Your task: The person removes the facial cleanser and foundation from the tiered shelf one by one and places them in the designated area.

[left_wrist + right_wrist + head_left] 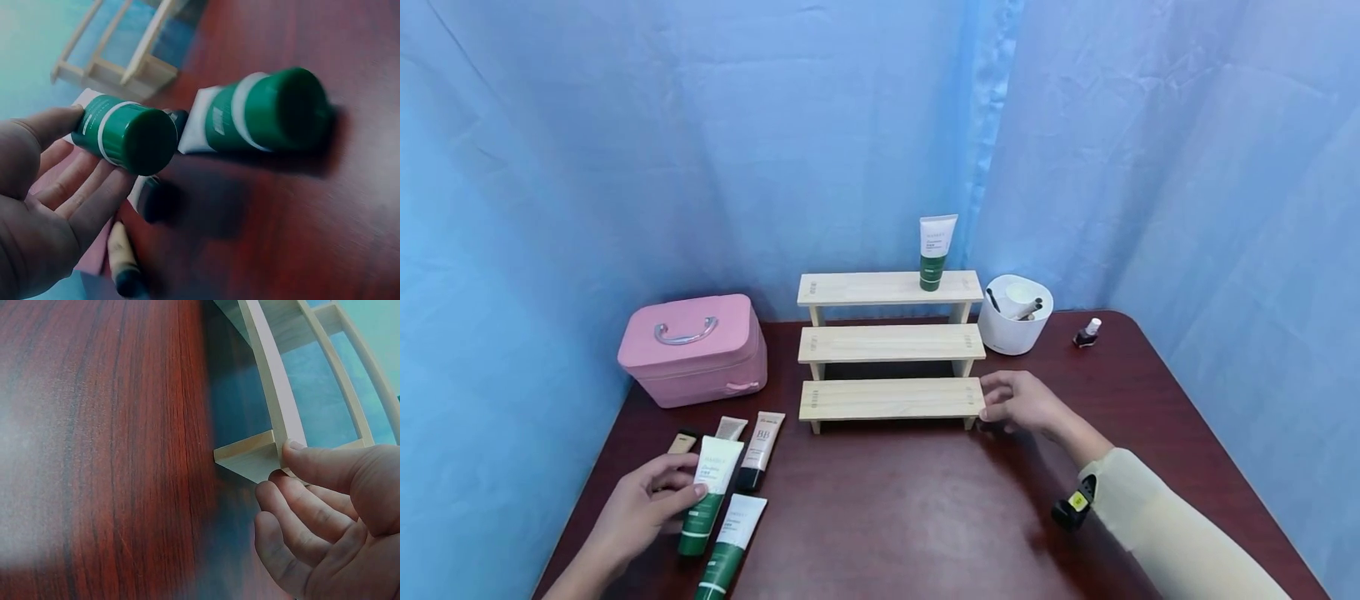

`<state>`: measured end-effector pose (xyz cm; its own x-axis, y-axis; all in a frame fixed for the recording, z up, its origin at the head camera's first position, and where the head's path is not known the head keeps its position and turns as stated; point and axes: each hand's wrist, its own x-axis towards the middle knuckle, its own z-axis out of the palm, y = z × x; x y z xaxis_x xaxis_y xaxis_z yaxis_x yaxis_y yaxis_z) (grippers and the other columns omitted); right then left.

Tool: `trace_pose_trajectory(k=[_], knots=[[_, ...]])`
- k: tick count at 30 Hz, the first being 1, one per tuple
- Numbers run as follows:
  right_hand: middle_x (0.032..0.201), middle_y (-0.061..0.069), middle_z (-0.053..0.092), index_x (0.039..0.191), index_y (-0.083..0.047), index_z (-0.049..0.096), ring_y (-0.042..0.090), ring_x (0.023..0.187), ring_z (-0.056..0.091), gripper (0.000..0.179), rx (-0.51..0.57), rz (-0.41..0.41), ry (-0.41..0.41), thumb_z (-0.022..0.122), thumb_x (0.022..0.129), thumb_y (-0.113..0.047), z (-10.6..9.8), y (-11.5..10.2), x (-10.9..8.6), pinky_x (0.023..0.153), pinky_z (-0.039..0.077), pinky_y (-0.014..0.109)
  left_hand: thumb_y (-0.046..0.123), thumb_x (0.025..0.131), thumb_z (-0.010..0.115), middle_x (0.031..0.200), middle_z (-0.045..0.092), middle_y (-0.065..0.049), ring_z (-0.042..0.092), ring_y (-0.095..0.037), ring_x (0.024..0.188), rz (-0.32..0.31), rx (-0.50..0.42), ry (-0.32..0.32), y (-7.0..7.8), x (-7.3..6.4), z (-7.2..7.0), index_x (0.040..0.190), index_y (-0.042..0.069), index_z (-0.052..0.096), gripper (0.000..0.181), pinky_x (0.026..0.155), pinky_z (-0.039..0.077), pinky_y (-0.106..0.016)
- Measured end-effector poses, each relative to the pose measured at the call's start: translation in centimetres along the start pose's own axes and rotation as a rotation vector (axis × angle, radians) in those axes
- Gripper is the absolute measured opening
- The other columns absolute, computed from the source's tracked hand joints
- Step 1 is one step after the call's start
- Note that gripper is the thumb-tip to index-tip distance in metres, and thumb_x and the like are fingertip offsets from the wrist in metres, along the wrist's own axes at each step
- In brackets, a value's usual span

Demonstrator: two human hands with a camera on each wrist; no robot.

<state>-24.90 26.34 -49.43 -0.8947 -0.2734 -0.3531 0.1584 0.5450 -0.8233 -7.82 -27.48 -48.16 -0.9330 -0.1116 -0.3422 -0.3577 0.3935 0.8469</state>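
Note:
My left hand [638, 507] grips a green-and-white squeeze tube [718, 463] between thumb and fingers at the table's left side. Its green cap [150, 147] points toward the left wrist camera. A second tube of that kind [730, 546] lies beside it on the table. At the right end of a three-step wooden display stand [891, 400], my right hand [1024, 403] pinches the lowest board's corner [289, 436], thumb on top and fingers beneath. Another green-and-white tube [933, 250] stands upright on the top step, toward the right.
A BB cream tube [762, 446], a silvery tube [731, 427] and a beige tube [682, 442] lie near my left hand. Behind them sits a pink case [692, 350]. Right of the stand are a white container [1011, 333] with slim items and a small dark bottle [1086, 335].

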Motion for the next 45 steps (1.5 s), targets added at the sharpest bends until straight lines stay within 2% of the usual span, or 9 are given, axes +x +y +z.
trace_pose_trajectory(k=[8,18,28,34,41,45], knots=[[0.101,0.012,0.074,0.142,0.005,0.051,0.031,0.084,0.072,0.064,0.006,-0.005,-0.001,0.08,0.086,-0.004,0.0,-0.3,-0.2,0.064,0.059,0.043,0.028,0.091,0.08,0.104,0.072,-0.01,0.07,-0.02,0.091,-0.104,-0.024,0.003,-2.3,-1.0,-0.7,0.147,0.003,0.05,0.068,0.069,0.063,-0.044],[0.103,0.014,0.075,0.142,0.005,0.051,0.03,0.086,0.072,0.064,0.003,0.001,-0.003,0.08,0.086,-0.005,0.1,-0.3,-0.1,0.065,0.059,0.044,0.027,0.089,0.081,0.096,0.074,-0.008,0.072,-0.024,0.086,-0.213,-0.022,-0.016,-4.7,-1.9,-1.1,0.147,0.001,0.05,0.071,0.069,0.063,-0.046],[0.102,0.014,0.075,0.142,0.005,0.051,0.03,0.084,0.072,0.064,0.0,-0.009,-0.001,0.08,0.086,-0.005,0.1,-0.1,-0.1,0.064,0.059,0.044,0.02,0.088,0.081,0.093,0.074,-0.009,0.071,-0.025,0.085,-0.23,-0.014,-0.074,-6.0,-2.2,-1.3,0.146,-0.002,0.049,0.07,0.068,0.062,-0.047],[0.101,0.013,0.075,0.141,0.005,0.052,0.031,0.084,0.072,0.063,-0.005,-0.017,0.006,0.079,0.085,-0.003,0.1,0.0,-0.1,0.062,0.059,0.042,0.016,0.089,0.08,0.09,0.074,-0.007,0.069,-0.023,0.082,-0.238,0.03,-0.051,-6.4,-2.2,-1.1,0.144,-0.002,0.052,0.064,0.065,0.061,-0.045],[0.102,0.014,0.075,0.141,0.005,0.052,0.031,0.085,0.072,0.063,0.0,-0.016,0.008,0.079,0.086,-0.003,0.1,0.0,-0.1,0.062,0.058,0.041,0.014,0.089,0.079,0.088,0.072,-0.006,0.067,-0.023,0.078,-0.211,0.07,-0.041,-6.3,-2.3,-0.9,0.142,-0.003,0.054,0.061,0.061,0.059,-0.044],[0.102,0.014,0.075,0.142,0.005,0.051,0.031,0.084,0.072,0.063,0.003,-0.018,0.002,0.079,0.086,-0.003,0.1,0.0,-0.1,0.063,0.059,0.042,0.013,0.089,0.079,0.087,0.07,-0.007,0.065,-0.023,0.076,-0.233,0.09,-0.016,-6.0,-2.2,-0.7,0.14,-0.002,0.057,0.058,0.06,0.058,-0.043]])
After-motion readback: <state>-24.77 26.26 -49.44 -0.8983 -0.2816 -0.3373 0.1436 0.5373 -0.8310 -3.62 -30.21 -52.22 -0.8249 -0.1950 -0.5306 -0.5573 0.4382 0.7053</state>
